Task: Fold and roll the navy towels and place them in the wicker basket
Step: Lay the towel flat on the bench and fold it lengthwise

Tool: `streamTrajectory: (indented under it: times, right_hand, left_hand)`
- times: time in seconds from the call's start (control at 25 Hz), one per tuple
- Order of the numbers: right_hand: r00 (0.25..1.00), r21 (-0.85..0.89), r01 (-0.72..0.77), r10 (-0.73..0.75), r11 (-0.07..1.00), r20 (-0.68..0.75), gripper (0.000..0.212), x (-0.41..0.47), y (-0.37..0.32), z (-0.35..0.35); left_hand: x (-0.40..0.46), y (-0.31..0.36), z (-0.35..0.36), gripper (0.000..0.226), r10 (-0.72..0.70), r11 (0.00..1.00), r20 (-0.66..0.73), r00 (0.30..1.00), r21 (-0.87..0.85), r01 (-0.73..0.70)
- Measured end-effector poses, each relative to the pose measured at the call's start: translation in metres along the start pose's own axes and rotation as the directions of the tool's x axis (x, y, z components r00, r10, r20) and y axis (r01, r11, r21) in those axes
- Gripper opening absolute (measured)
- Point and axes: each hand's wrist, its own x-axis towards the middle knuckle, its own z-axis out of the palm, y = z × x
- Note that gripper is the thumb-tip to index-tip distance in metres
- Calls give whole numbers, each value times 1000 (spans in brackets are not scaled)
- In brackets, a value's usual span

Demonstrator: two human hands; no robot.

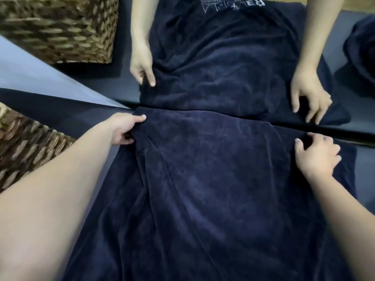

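A navy towel [203, 189] lies spread lengthwise on the dark table, running from my body to a mirror at the table's back edge. My left hand [123, 128] pinches its far left corner between thumb and fingers. At the far right corner, my right hand [316, 153] curls its fingers over the towel's edge and grips it. The wicker basket [24, 145] stands at the left, just beyond my left forearm; what is inside it is out of view.
The mirror [203, 57] along the back edge reflects my hands, the towel and the basket. Its reflection also shows another bunched navy towel [361, 47] off to the right. Bare dark table surface [363, 159] shows to the right of the towel.
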Motion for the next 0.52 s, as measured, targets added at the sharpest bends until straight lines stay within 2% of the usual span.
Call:
streamTrajectory:
  times: [0.08, 0.16, 0.24, 0.28, 0.32, 0.36, 0.4, 0.44, 0.48, 0.52]
  right_hand:
    - [1000, 26, -24, 25, 999, -18, 48, -1, 8, 4]
    - [1000, 55, -22, 23, 998, -18, 49, -2, 18, 6]
    - [1000, 91, 6, -6, 996, 2, 50, -1, 27, 7]
    - [1000, 108, 11, -11, 994, 6, 50, -2, 31, 5]
    - [1000, 118, 7, -6, 993, -4, 50, -4, 35, 4]
    - [999, 123, -18, 21, 992, -27, 50, -7, 39, 3]
    - [995, 134, -77, 86, 988, -56, 50, -11, 43, 2]
    - [980, 153, -168, 182, 974, -83, 52, -15, 47, 1]
    - [953, 174, -267, 287, 948, -100, 55, -17, 52, -2]
    - [923, 178, -350, 371, 920, -101, 58, -19, 56, -5]
  left_hand:
    - [8, 3, 7, 13, 103, 967, -16, 995, -231, -104]
    - [16, 2, 11, 19, 164, 894, -136, 977, -399, -206]
    - [21, -2, 7, 16, 202, 828, -290, 935, -459, -321]
    - [22, -5, 7, 17, 237, 830, -373, 897, -403, -386]
    - [16, -9, 10, 26, 329, 853, -469, 819, -224, -471]
    - [6, -14, 17, 32, 493, 836, -519, 698, 59, -546]
    - [-8, -20, 32, 33, 688, 717, -476, 547, 333, -612]
    - [-28, -25, 55, 30, 856, 516, -330, 397, 524, -678]
    - [-51, -30, 83, 28, 952, 294, -112, 285, 596, -748]
    - [-70, -35, 110, 27, 973, 103, 113, 202, 572, -814]
